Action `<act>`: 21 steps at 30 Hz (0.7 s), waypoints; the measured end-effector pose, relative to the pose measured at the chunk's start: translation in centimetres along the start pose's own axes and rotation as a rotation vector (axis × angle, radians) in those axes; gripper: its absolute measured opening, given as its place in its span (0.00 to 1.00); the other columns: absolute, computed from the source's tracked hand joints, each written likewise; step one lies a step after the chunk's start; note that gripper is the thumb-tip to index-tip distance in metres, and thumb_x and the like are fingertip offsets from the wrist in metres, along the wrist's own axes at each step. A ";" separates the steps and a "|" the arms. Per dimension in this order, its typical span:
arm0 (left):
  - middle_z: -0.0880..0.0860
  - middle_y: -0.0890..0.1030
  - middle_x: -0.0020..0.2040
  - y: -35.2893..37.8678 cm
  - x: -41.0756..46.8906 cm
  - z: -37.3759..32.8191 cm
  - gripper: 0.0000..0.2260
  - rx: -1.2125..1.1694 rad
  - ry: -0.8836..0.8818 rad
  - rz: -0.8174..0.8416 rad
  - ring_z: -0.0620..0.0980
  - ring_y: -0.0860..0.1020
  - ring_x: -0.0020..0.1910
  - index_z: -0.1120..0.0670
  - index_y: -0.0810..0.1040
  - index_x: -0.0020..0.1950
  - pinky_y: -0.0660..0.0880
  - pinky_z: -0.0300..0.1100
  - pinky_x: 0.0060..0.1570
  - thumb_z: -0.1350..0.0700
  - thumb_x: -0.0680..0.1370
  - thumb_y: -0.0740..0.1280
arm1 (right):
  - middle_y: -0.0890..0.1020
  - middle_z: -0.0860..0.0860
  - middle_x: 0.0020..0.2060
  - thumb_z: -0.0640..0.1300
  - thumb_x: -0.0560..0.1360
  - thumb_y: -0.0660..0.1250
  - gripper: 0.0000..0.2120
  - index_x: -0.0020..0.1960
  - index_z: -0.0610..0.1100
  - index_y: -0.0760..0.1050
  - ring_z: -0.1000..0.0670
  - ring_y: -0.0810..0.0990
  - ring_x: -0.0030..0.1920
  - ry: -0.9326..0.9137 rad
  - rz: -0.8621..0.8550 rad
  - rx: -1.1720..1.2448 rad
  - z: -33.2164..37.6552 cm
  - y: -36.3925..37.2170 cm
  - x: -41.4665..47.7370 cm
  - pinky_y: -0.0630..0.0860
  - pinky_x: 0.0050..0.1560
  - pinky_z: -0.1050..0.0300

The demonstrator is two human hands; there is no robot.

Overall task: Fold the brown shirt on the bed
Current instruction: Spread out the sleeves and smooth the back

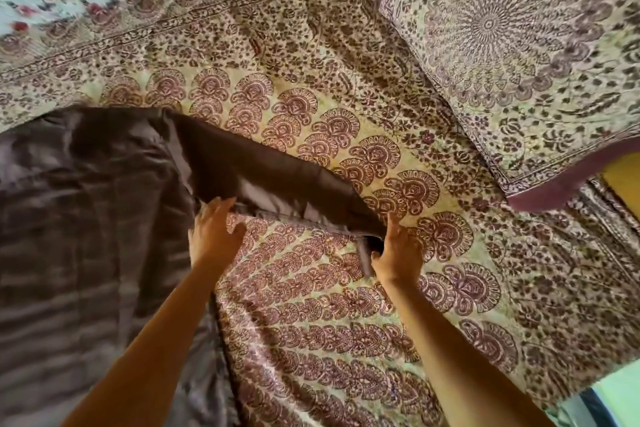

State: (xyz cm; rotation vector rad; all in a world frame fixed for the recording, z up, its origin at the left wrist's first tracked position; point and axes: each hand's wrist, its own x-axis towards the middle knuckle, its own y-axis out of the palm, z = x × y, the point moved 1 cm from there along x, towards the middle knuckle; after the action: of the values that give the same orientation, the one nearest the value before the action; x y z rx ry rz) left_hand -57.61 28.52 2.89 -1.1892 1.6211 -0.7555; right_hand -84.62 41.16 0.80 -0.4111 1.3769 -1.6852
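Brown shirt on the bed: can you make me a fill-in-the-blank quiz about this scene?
The brown shirt covers the ___ side of the bed.
The left hand and the right hand both touch the ___.
The pillow lies at the upper ___.
Missing words: left, shirt, right.
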 end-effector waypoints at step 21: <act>0.56 0.57 0.76 5.5 9.4 -4.5 0.28 0.168 0.018 0.087 0.59 0.59 0.73 0.49 0.62 0.73 0.59 0.60 0.69 0.55 0.74 0.65 | 0.80 0.45 0.44 0.44 0.69 0.60 0.15 0.54 0.43 0.73 0.43 0.79 0.42 -0.418 -0.279 -0.077 -5.8 -0.3 8.5 0.76 0.42 0.50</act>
State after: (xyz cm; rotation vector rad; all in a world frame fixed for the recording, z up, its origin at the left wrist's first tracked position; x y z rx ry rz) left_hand -64.42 21.27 -3.42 -0.9889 1.5802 -0.8320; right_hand -93.56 37.95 -3.10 -0.9782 1.1115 -1.6464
